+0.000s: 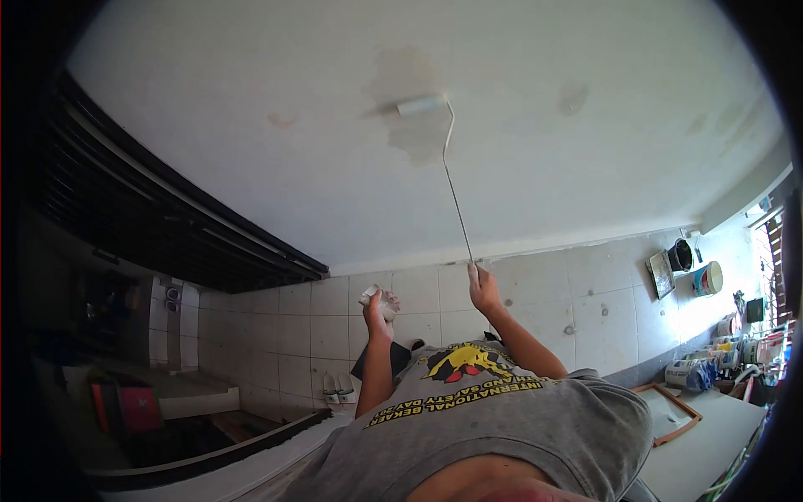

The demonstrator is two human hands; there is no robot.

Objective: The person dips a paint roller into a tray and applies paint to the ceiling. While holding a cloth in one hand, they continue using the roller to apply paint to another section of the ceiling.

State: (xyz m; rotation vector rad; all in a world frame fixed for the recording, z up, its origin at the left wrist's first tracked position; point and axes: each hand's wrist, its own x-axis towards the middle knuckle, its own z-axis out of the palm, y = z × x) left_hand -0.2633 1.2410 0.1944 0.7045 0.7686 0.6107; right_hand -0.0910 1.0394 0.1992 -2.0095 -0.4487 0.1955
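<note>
My right hand (pixel 483 289) is closed around the handle end of a long, thin-framed paint roller (pixel 457 205). Its white roller head (pixel 421 104) lies against the white wall (pixel 276 184), over a greyish, damp-looking patch (pixel 418 138). My left hand (pixel 381 316), held lower in front of my body, grips a crumpled whitish wad (pixel 368 294); its material is too small to make out.
Pale floor tiles (pixel 535 297) run along the wall's foot. On the right stand a paint tray (pixel 661 275), a black bucket (pixel 681 254) and a white bucket (pixel 708 279). Dark folding grille (pixel 159 180) lines the left. Slippers (pixel 339 386) lie behind my left arm.
</note>
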